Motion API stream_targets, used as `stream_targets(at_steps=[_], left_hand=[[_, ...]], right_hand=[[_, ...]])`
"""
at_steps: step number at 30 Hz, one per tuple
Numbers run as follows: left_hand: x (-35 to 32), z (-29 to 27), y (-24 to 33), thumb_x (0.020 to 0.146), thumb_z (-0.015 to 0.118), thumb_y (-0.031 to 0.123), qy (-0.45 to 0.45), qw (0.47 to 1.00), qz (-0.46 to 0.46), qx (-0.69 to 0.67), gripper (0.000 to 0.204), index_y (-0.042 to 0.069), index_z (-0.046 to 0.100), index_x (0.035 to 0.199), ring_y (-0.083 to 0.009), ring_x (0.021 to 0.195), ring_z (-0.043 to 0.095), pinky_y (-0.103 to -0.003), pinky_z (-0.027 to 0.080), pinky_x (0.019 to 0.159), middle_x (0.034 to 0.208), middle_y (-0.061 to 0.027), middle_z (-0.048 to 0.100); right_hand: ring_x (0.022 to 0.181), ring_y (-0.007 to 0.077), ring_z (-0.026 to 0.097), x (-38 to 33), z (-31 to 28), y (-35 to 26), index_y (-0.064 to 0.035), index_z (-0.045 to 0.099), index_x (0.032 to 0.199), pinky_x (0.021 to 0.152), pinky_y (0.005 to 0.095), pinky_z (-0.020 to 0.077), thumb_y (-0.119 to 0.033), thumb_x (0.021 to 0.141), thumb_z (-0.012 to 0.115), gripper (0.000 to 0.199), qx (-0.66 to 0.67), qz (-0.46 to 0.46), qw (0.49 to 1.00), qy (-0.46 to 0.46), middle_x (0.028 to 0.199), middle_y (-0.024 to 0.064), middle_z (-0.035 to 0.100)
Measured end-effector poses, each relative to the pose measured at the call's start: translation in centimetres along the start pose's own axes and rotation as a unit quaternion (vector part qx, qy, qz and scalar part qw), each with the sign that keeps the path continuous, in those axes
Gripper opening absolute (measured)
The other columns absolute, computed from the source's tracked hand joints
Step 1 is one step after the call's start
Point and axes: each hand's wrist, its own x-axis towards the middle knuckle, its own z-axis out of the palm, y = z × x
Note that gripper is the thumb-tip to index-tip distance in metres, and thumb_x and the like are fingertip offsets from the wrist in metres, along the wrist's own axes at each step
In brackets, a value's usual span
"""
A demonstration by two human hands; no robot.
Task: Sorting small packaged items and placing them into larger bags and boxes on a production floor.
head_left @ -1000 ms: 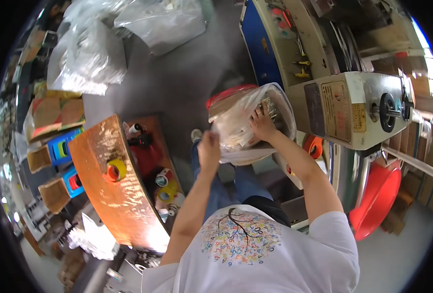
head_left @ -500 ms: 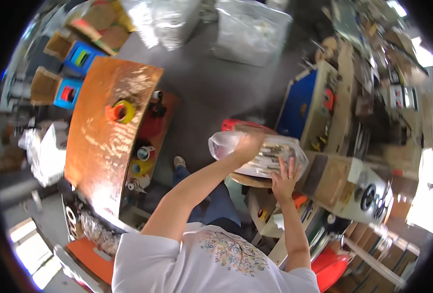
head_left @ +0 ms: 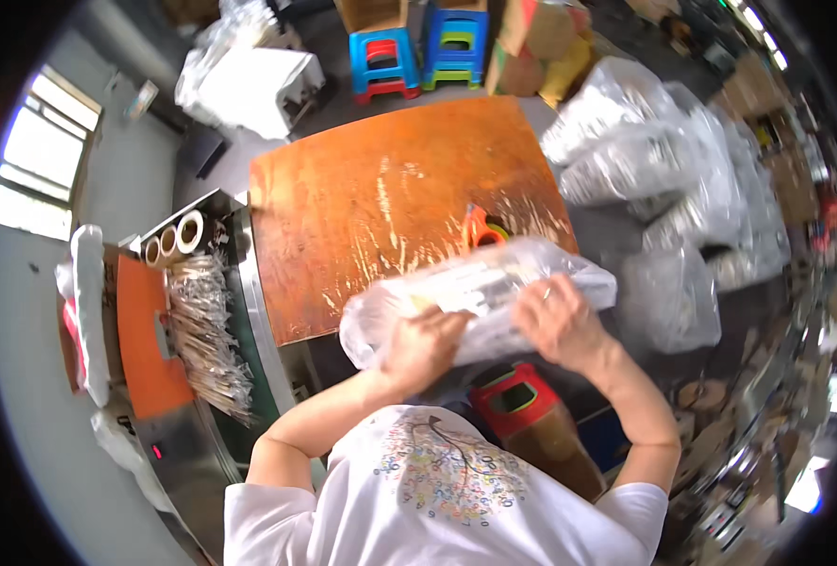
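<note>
A clear plastic bag (head_left: 395,300) with pale, elongated things inside is held up in front of me, over the near edge of the wooden table (head_left: 343,198). Blur hides exactly what the contents are. My left hand (head_left: 425,347) grips the bag's near side, left of its middle. Further right, my right hand (head_left: 560,323) has its fingers closed on the plastic. Just behind the bag an orange tape dispenser (head_left: 478,229) sits on the table, partly covered by the bag.
To the left, a machine with an orange panel (head_left: 145,330) stands beside a heap of wrapped sticks (head_left: 206,330). A red stool (head_left: 513,401) is close at my right. Large filled plastic bags (head_left: 635,160) lie at the right; blue stools (head_left: 385,61) stand beyond the table.
I have turned left, from the stool at the right to the wooden table. The bag has come along, lifted in both hands; my right hand earlier lay spread on it.
</note>
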Motion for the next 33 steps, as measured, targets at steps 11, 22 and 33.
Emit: stream_targets(at_steps=[11,22,33], left_hand=[[8.7,0.6,-24.2,0.074,0.050,0.006,0.231,0.895,-0.372,0.087,0.022,0.003,0.065,0.090,-0.0332,0.069,0.060,-0.042,0.047,0.067,0.073,-0.0190,0.061],[9.3,1.1,-27.0,0.073,0.057,0.016,0.272,0.805,-0.522,-0.075,0.016,0.009,0.066,0.084,-0.0321,0.069,0.061,-0.043,0.047,0.067,0.072,-0.0182,0.062],[12.0,4.4,-26.1,0.079,0.052,0.014,0.338,0.593,-0.566,-0.462,0.020,0.004,0.066,0.070,-0.0187,0.055,0.063,-0.031,0.049,0.058,0.066,-0.0083,0.066]], right_hand=[[0.095,0.0324,0.052,6.8,32.2,3.8,0.0018,0.046,0.100,0.082,0.0428,0.0402,-0.028,0.066,0.077,0.054,0.171,0.615,0.764,0.090,0.085,0.0153,0.058],[0.070,0.0194,0.059,9.2,20.9,14.4,-0.0004,0.059,0.091,0.064,0.0322,0.0472,-0.032,0.076,0.067,0.036,0.535,0.445,0.718,-0.004,0.076,0.0075,0.061],[0.068,0.0129,0.058,46.1,21.0,3.8,0.0006,0.063,0.087,0.061,0.0258,0.0442,-0.038,0.076,0.060,0.040,0.451,0.160,0.786,-0.391,0.080,0.0078,0.063]])
